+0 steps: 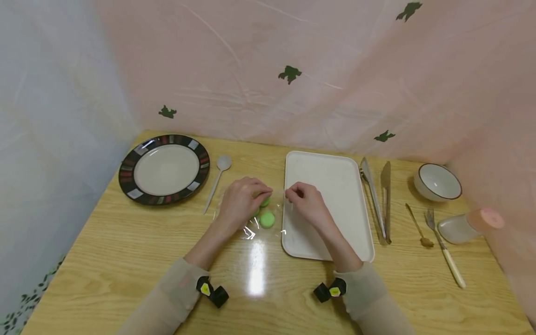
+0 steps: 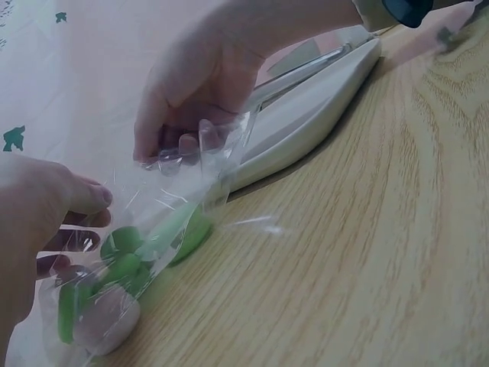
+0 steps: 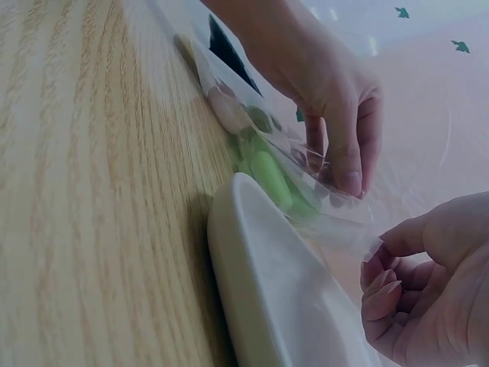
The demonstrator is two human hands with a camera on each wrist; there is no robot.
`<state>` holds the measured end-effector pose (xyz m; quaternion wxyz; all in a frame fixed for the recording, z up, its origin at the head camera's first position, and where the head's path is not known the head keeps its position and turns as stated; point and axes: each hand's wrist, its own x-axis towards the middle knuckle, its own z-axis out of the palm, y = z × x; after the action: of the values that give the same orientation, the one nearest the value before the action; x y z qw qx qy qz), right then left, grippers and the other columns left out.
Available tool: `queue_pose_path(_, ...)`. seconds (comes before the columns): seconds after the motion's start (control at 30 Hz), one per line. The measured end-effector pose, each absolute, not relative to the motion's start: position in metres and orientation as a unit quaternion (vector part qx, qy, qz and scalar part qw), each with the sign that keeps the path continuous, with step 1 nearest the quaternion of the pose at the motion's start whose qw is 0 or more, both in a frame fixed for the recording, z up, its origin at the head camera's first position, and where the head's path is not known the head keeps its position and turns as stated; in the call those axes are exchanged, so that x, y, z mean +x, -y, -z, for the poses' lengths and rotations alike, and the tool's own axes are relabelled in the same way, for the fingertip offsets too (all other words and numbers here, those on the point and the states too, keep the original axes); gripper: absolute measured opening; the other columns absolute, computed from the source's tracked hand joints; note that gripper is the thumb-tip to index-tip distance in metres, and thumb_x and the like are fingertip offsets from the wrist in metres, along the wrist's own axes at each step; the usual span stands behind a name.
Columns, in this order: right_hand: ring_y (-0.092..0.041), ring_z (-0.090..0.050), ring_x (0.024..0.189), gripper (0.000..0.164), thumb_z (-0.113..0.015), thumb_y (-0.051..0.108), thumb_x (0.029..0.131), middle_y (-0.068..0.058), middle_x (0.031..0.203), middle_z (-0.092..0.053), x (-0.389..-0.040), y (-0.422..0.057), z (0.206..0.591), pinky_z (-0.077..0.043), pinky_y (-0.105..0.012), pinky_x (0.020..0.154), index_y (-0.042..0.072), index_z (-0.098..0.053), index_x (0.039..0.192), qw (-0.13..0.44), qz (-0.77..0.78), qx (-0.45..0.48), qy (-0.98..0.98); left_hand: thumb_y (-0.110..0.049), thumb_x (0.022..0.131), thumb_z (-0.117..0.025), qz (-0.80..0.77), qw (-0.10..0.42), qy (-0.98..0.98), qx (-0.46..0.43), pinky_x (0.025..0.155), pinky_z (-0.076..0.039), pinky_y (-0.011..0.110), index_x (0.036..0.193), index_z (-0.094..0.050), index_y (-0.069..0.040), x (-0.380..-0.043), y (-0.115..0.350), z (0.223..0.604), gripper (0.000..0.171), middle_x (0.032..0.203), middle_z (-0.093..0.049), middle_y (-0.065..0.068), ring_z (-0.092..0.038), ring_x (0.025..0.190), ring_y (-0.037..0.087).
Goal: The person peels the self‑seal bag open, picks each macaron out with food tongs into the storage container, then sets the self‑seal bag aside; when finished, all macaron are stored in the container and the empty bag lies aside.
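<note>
A clear plastic bag (image 2: 164, 183) lies between the hands, left of the white tray (image 1: 331, 172). Inside it are several light green rounded pieces (image 1: 267, 220) and a pale pinkish one (image 2: 107, 319), bunched toward the left. My left hand (image 1: 240, 200) covers part of the bag and pinches its film between thumb and fingers from above. Over the tray's left edge, my right hand (image 1: 309, 204) pinches the bag's right end, its other fingers curled. The right wrist view shows the film stretched up to those fingertips.
A dark-rimmed plate (image 1: 167, 170) and a spoon (image 1: 217, 177) are at left. Right of the tray lie metal tongs (image 1: 374, 195), a knife (image 1: 386, 186), a small spoon (image 1: 418, 228) and a fork (image 1: 445, 253). Behind them sit a bowl (image 1: 437, 184) and a pink-capped jar (image 1: 465, 227).
</note>
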<state>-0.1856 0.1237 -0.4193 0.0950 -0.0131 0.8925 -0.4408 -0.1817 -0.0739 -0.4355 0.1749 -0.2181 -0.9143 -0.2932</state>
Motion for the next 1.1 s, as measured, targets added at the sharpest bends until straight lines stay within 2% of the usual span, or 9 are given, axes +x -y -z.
queue_pose_path(0.27, -0.015, -0.051, 0.069, 0.019, -0.055, 0.023, 0.091, -0.004, 0.079, -0.061, -0.186, -0.128, 0.418, -0.042, -0.026, 0.059, 0.008, -0.066, 0.088, 0.097, 0.435, -0.014, -0.895, -0.029, 0.084, -0.071, 0.294, 0.175, 0.917, -0.207, 0.071, -0.051, 0.029, 0.090, -0.076, -0.025, -0.182, 0.074, 0.434, 0.009, 0.088, -0.072, -0.010, -0.066, 0.079, 0.009)
queue_pose_path(0.7, -0.017, -0.049, 0.072, 0.019, -0.054, 0.025, 0.091, -0.004, 0.080, -0.061, -0.188, -0.134, 0.420, -0.040, -0.027, 0.062, 0.010, -0.065, 0.088, 0.096, 0.436, 0.026, -0.894, -0.030, 0.083, -0.071, 0.317, 0.163, 0.919, -0.171, 0.063, -0.051, 0.028, 0.090, -0.075, -0.026, -0.183, 0.080, 0.431, 0.009, 0.090, -0.073, -0.010, -0.069, 0.078, 0.010)
queue_pose_path(1.1, -0.019, -0.054, 0.077, 0.020, -0.051, 0.026, 0.095, -0.008, 0.086, -0.065, -0.189, -0.138, 0.418, -0.043, -0.027, 0.066, 0.011, -0.063, 0.094, 0.076, 0.446, 0.036, -0.891, -0.028, 0.084, -0.071, 0.323, 0.162, 0.918, -0.165, 0.064, -0.052, 0.028, 0.092, -0.075, -0.027, -0.183, 0.079, 0.430, 0.009, 0.091, -0.073, -0.011, -0.069, 0.081, 0.010)
